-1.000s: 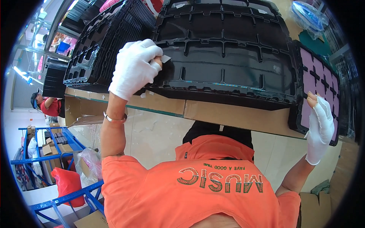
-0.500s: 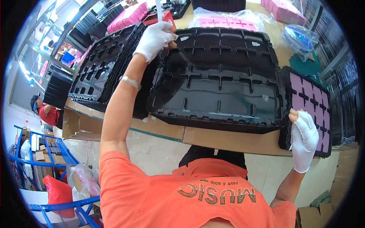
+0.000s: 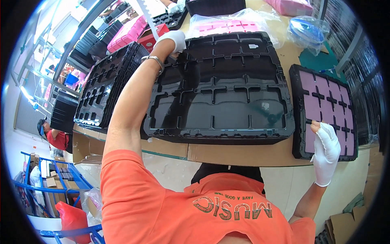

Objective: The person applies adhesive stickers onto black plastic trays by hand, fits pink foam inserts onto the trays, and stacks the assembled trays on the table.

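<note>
A wide black plastic tray [image 3: 219,95] with raised cross-shaped dividers lies flat in front of me on the table. My left hand [image 3: 172,42], in a white glove, reaches over its far left corner; the fingers are mostly hidden there. A small white scrap [image 3: 253,46] lies near the tray's far edge. To the right is a smaller black tray [image 3: 298,114] with mauve-pink compartments [image 3: 325,95]. Over its near part, my gloved right hand [image 3: 326,150] is closed, bare fingertips together. Whether those fingers hold anything small cannot be made out.
Tilted black trays [image 3: 99,89] are stacked at the left. Beyond lie a pink tray in clear plastic [image 3: 229,27], a blue bagged item [image 3: 305,30] and a red box [image 3: 154,35]. A blue-framed rack [image 3: 48,189] stands lower left. Another person [image 3: 61,138] is at far left.
The view has shifted, moving the tables' contents leftward. My left hand has moved right over the tray's corner. Two pale spots on the tray no longer show. My right hand stays about where it was.
</note>
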A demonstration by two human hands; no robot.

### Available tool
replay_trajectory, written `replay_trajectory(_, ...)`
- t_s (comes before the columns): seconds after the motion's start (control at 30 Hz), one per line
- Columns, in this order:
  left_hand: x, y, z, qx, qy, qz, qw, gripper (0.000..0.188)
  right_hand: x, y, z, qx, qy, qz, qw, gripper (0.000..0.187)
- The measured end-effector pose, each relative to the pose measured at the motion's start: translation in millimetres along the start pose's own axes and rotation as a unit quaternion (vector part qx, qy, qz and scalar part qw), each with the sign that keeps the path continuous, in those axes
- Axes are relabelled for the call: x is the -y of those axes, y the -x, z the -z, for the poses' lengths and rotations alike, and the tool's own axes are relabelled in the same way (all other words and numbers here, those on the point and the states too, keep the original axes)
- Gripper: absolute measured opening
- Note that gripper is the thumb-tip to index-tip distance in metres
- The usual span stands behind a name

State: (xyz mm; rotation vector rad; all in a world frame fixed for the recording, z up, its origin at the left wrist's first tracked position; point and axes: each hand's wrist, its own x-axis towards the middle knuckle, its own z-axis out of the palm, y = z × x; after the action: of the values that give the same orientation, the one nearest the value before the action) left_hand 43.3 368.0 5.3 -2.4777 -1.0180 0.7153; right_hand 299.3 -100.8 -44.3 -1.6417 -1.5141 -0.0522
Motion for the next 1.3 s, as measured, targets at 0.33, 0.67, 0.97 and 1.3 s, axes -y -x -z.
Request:
replay_trajectory(0.33,23,2,-18,0.065,0.167,0.037,0.983,0.009,-9,5,3,-0.010,-0.010,-0.003,1.000,0.034)
replay_trajectory(0.67,17,75,-48,-0.162,0.804,0.158,0.550,0.011,2,-2,-4,-0.003,-0.022,0.004,1.000,0.036)
replay_trajectory(0.97,23,77,-52,-0.231,0.935,0.161,0.214,0.008,7,-3,-9,-0.015,-0.023,0.040,0.999,0.033)
replay_trajectory(1.3,-91,26,54,-0.193,0.604,-0.109,0.765,0.021,-4,2,-5,-0.026,-0.013,0.011,1.000,0.036)
